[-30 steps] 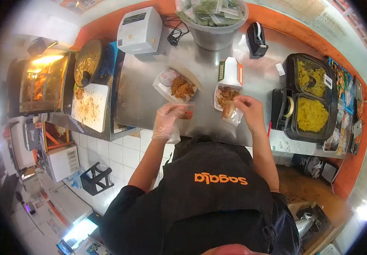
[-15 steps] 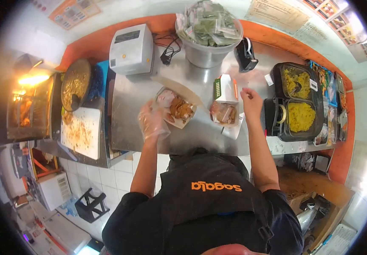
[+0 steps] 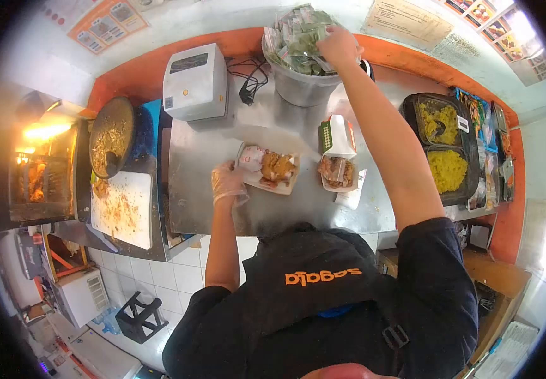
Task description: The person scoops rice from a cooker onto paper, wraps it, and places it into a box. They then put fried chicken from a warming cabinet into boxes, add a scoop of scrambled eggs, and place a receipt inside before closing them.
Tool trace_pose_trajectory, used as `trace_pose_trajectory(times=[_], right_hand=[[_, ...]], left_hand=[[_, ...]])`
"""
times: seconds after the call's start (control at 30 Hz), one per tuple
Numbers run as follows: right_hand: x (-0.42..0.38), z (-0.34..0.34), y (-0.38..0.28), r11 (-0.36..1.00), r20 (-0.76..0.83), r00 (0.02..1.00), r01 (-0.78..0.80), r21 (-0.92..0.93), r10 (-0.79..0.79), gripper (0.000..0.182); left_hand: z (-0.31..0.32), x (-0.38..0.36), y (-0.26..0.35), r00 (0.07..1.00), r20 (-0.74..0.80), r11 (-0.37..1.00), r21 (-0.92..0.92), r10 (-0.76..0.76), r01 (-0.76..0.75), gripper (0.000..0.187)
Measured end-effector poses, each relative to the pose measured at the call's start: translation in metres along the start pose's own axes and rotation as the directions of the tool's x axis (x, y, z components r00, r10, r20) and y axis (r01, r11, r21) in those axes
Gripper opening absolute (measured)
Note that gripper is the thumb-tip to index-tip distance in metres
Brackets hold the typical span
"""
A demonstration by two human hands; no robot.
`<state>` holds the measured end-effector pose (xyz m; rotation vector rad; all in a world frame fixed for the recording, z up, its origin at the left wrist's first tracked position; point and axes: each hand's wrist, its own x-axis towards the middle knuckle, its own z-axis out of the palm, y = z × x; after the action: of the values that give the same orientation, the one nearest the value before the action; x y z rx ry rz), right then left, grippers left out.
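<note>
My left hand (image 3: 227, 181), in a clear plastic glove, is at the left edge of an open food box (image 3: 268, 167) holding browned food and a small packet; its fingers are bent against the rim. My bare right hand (image 3: 339, 47) reaches into a large bucket (image 3: 304, 90) filled with small clear packets of green leaves (image 3: 301, 38). Its fingers are bent down onto the packets, and whether one is pinched is too small to tell. Right of the first box stands a second box (image 3: 337, 174) with food and a packet inside, its white and green lid (image 3: 337, 136) raised.
A white printer (image 3: 194, 82) and black cables (image 3: 248, 85) stand at the back left. Further left are a round pan (image 3: 112, 136), a stained white board (image 3: 121, 208) and a glowing heater (image 3: 42, 170). Black trays of yellow food (image 3: 447, 170) are on the right.
My right hand has moved up and away from beside the second box to the bucket. The first box has turned a little and shifted right, and my left hand is now at its edge.
</note>
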<state>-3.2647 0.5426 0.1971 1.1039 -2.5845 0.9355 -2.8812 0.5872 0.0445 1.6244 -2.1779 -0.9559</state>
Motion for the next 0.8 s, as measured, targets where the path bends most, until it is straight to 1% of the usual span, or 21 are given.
trace_pose_trajectory(times=[0.03, 0.07, 0.1, 0.13, 0.17, 0.2, 0.23, 0.27, 0.33, 0.37, 0.4, 0.47, 0.53, 0.57, 0.6, 0.63, 0.67, 0.7, 0.73, 0.77, 0.8], right_hand=[[-0.002, -0.009, -0.005, 1.000, 0.012, 1.000, 0.000, -0.004, 0.000, 0.039], [-0.004, -0.028, -0.016, 0.982, 0.103, 0.995, -0.003, 0.187, -0.016, 0.041], [-0.009, -0.038, -0.023, 0.929, 0.190, 0.981, -0.027, 0.370, -0.047, 0.044], [-0.018, -0.036, -0.023, 0.870, 0.105, 0.985, 0.067, 0.489, -0.135, 0.036], [-0.032, -0.047, -0.028, 0.837, 0.155, 0.966, 0.092, 0.539, -0.206, 0.032], [-0.050, -0.065, -0.037, 0.800, 0.196, 0.942, 0.110, 0.589, -0.274, 0.029], [-0.071, -0.079, -0.042, 0.722, 0.265, 0.918, 0.033, 0.691, -0.296, 0.027], [-0.093, -0.092, -0.047, 0.632, 0.326, 0.889, -0.054, 0.773, -0.323, 0.025], [-0.130, -0.102, -0.047, 0.629, 0.519, 0.777, -0.211, 0.749, -0.357, 0.024], [-0.147, -0.100, -0.043, 0.635, 0.572, 0.721, -0.239, 0.735, -0.391, 0.024], [-0.163, -0.095, -0.041, 0.658, 0.648, 0.662, -0.301, 0.691, -0.378, 0.026], [-0.196, -0.055, -0.021, 0.610, 0.698, 0.586, -0.393, 0.688, -0.411, 0.028], [-0.222, -0.025, -0.004, 0.763, 0.749, 0.580, -0.310, 0.567, -0.321, 0.027], [-0.239, -0.009, 0.007, 0.819, 0.648, 0.711, -0.183, 0.543, -0.271, 0.024], [-0.251, -0.004, 0.018, 0.880, 0.516, 0.829, -0.064, 0.472, -0.216, 0.022], [-0.256, -0.013, 0.026, 0.900, 0.489, 0.858, -0.077, 0.429, -0.160, 0.022], [-0.264, -0.025, 0.034, 0.794, 0.475, 0.878, -0.246, 0.556, -0.060, 0.021], [-0.272, -0.039, 0.046, 0.635, 0.467, 0.884, -0.380, 0.673, 0.034, 0.019], [-0.279, -0.057, 0.064, 0.649, 0.435, 0.896, -0.381, 0.659, 0.084, 0.019], [-0.286, -0.078, 0.084, 0.620, 0.295, 0.903, -0.428, 0.657, 0.311, 0.017], [-0.290, -0.097, 0.106, 0.579, 0.147, 0.849, -0.463, 0.671, 0.508, 0.015]], left_hand=[[0.005, -0.003, -0.008, 0.999, 0.043, 0.999, 0.042, 0.029, -0.030, 0.030], [0.007, -0.009, -0.012, 0.999, 0.050, 0.999, 0.039, 0.012, -0.014, 0.030], [0.009, -0.015, -0.015, 0.985, 0.154, 0.990, -0.109, -0.072, 0.090, 0.031], [0.013, -0.022, -0.018, 0.954, 0.267, 0.948, -0.242, -0.139, 0.206, 0.033], [0.018, -0.029, -0.020, 0.949, 0.276, 0.944, -0.242, -0.154, 0.224, 0.033], [0.024, -0.034, -0.022, 0.908, 0.352, 0.836, -0.409, -0.226, 0.366, 0.037], [0.028, -0.038, -0.023, 0.857, 0.436, 0.681, -0.542, -0.275, 0.493, 0.041], [0.028, -0.042, -0.020, 0.852, 0.444, 0.680, -0.535, -0.280, 0.502, 0.041], [0.024, -0.047, -0.011, 0.837, 0.469, 0.517, -0.661, -0.280, 0.543, 0.045], [0.025, -0.048, -0.011, 0.834, 0.475, 0.521, -0.654, -0.282, 0.549, 0.045], [0.025, -0.047, -0.011, 0.848, 0.458, 0.545, -0.654, -0.266, 0.524, 0.046], [0.024, -0.047, -0.013, 0.862, 0.446, 0.578, -0.647, -0.243, 0.498, 0.047], [0.021, -0.042, -0.017, 0.856, 0.475, 0.703, -0.538, -0.202, 0.464, 0.046], [0.020, -0.040, -0.020, 0.859, 0.455, 0.766, -0.458, -0.234, 0.451, 0.044], [0.021, -0.037, -0.021, 0.863, 0.442, 0.825, -0.375, -0.242, 0.423, 0.043], [0.026, -0.039, -0.022, 0.870, 0.436, 0.757, -0.481, -0.232, 0.443, 0.042], [0.030, -0.041, -0.023, 0.870, 0.439, 0.676, -0.574, -0.224, 0.463, 0.041], [0.030, -0.041, -0.023, 0.863, 0.468, 0.685, -0.567, -0.190, 0.458, 0.041], [0.028, -0.043, -0.020, 0.857, 0.488, 0.693, -0.561, -0.163, 0.452, 0.041], [0.028, -0.047, -0.015, 0.859, 0.480, 0.665, -0.585, -0.179, 0.465, 0.039], [0.027, -0.051, -0.011, 0.863, 0.462, 0.632, -0.611, -0.204, 0.477, 0.038]])
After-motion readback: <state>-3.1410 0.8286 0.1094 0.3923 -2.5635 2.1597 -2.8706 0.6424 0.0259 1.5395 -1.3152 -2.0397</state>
